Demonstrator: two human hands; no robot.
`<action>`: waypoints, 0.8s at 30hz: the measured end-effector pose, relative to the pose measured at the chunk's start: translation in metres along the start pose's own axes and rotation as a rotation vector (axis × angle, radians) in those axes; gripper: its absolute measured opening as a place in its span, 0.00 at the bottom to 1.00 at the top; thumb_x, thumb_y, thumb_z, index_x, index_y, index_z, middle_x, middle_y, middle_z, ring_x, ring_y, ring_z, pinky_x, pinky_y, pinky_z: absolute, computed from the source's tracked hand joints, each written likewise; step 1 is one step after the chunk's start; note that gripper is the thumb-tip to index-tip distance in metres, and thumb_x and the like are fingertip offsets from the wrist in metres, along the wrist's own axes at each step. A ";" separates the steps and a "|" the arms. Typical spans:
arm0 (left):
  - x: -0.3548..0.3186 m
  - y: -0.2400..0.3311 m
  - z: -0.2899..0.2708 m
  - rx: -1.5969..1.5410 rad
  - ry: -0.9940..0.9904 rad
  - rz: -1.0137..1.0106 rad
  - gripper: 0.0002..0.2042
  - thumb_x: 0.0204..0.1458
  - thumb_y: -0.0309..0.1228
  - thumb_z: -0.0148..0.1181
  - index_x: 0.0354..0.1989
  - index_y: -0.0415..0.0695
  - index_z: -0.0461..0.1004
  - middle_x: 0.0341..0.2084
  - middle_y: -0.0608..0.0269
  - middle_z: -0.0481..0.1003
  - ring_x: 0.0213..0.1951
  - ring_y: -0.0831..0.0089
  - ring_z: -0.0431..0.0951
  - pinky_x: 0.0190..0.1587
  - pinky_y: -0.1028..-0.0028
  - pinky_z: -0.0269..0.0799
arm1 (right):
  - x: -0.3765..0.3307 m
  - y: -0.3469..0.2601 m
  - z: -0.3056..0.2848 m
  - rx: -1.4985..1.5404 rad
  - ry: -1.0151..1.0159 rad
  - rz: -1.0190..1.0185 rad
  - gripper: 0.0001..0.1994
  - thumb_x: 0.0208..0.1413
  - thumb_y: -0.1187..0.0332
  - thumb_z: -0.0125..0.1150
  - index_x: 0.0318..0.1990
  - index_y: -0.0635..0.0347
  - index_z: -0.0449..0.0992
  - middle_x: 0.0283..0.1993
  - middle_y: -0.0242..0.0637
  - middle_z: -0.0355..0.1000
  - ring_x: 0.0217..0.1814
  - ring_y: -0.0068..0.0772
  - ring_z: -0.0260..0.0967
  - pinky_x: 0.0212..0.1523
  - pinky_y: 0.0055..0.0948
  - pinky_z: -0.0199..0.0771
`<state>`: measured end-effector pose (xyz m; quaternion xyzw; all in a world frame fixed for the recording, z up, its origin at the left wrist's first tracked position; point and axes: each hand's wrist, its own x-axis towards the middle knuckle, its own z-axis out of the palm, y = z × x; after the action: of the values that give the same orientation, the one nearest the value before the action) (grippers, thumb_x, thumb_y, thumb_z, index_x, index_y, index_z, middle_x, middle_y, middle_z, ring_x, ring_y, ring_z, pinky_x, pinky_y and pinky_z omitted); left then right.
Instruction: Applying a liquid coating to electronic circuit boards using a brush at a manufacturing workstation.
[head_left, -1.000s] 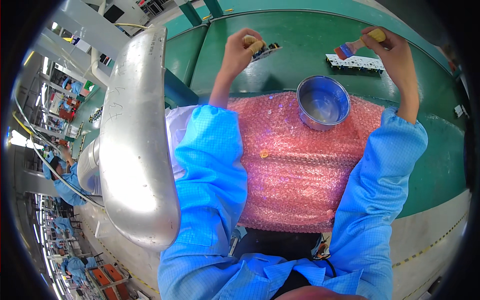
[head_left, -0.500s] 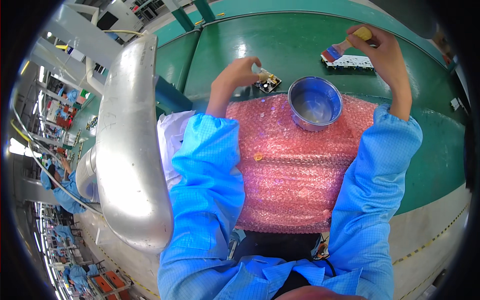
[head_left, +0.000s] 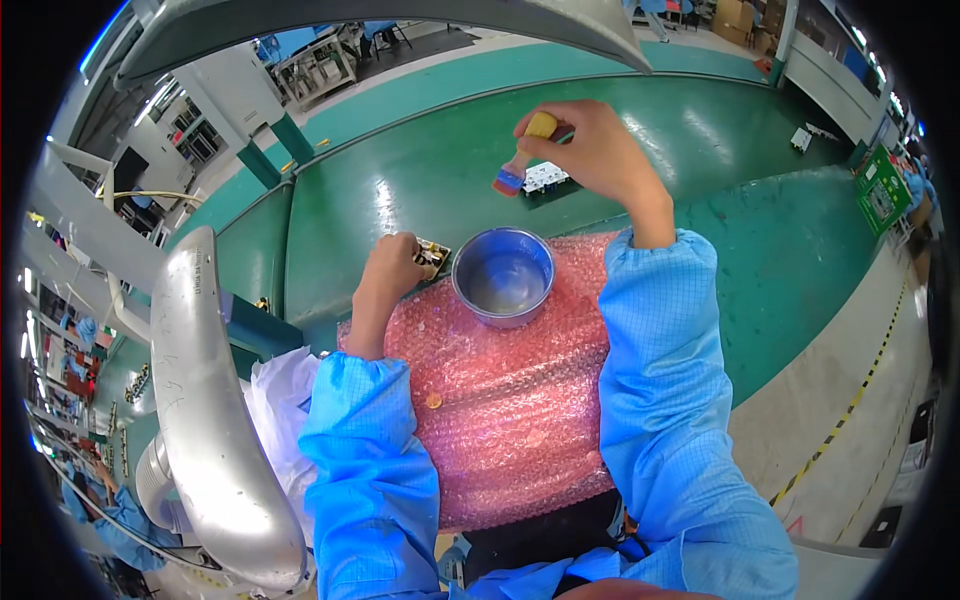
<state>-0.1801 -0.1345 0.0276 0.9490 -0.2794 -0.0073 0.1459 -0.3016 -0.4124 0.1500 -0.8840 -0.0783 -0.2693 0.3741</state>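
My right hand [head_left: 598,150] is raised beyond the bowl. Its thumb and fingers pinch the yellow handle of a flat paintbrush [head_left: 509,180], whose red-and-blue head points down to the left. The bristles hang in the air beside a white-topped circuit board [head_left: 543,179], partly covered by that hand. My left hand [head_left: 392,268], fingers curled in, grips the left edge of a small circuit board [head_left: 432,256] with pale and dark parts. Between the hands, a round metal bowl [head_left: 480,312] with cloudy liquid stands on pink bubble wrap [head_left: 510,400].
A green tabletop [head_left: 690,330] spreads around the wrap. On the left stands a large silver extraction hood [head_left: 215,420], beside white crumpled sheeting [head_left: 283,395]. Another hood [head_left: 400,12] crosses the top. A green board [head_left: 883,190] is at the far right, near a person.
My view has turned right, so the table and bowl sit further left and lower. My left fingers have curled in more at the small board. My right hand still holds the brush up.
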 end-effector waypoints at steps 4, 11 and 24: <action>0.001 0.000 0.003 0.000 0.044 0.010 0.20 0.35 0.34 0.74 0.37 0.37 0.81 0.35 0.43 0.79 0.40 0.48 0.79 0.46 0.59 0.74 | 0.000 -0.004 0.000 0.010 -0.005 0.015 0.10 0.53 0.67 0.65 0.38 0.64 0.79 0.32 0.38 0.77 0.34 0.28 0.72 0.39 0.28 0.74; 0.004 -0.002 0.007 -0.032 0.014 -0.044 0.18 0.35 0.38 0.73 0.30 0.36 0.80 0.32 0.41 0.78 0.39 0.47 0.78 0.42 0.57 0.75 | 0.000 -0.004 0.002 0.019 -0.015 0.019 0.10 0.53 0.67 0.66 0.38 0.64 0.79 0.32 0.37 0.76 0.33 0.27 0.72 0.39 0.27 0.73; 0.013 -0.037 -0.033 -1.153 -0.274 -0.099 0.16 0.49 0.36 0.63 0.44 0.38 0.78 0.34 0.65 0.75 0.35 0.78 0.74 0.41 0.79 0.72 | 0.001 -0.007 0.002 0.032 -0.048 0.020 0.09 0.54 0.66 0.66 0.39 0.61 0.80 0.33 0.30 0.75 0.33 0.18 0.70 0.37 0.22 0.70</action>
<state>-0.1462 -0.1026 0.0492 0.7188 -0.2022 -0.2871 0.6000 -0.3023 -0.4064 0.1540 -0.8848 -0.0828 -0.2429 0.3890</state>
